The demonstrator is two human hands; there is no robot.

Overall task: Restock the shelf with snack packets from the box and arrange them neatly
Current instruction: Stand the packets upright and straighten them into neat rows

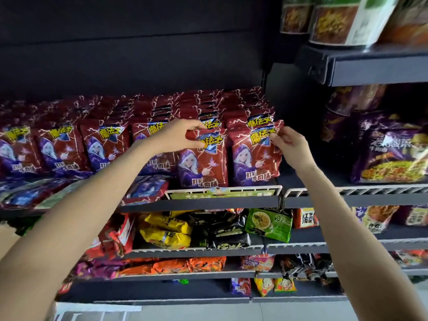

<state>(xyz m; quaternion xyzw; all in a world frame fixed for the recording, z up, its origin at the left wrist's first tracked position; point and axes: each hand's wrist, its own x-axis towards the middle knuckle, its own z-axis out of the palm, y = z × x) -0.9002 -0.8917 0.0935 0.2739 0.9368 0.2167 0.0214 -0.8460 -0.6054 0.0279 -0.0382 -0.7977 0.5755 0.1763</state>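
The restocking is looking far along: the shelf [222,201] is already carrying rows of red snack packets [60,147] standing several deep, while a few at the left front are lying flat and awaiting straightening. The left hand [178,135] is pinching the top edge of one front packet [203,158], and the right hand [289,144] is pinching the top corner of the neighbouring packet [253,156], both standing at the shelf's front rail. The box is not showing, so what is remaining there cannot be judged.

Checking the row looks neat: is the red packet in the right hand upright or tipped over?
Upright. The red packet stands on the shelf behind the front rail, while the right hand pinches its top corner.
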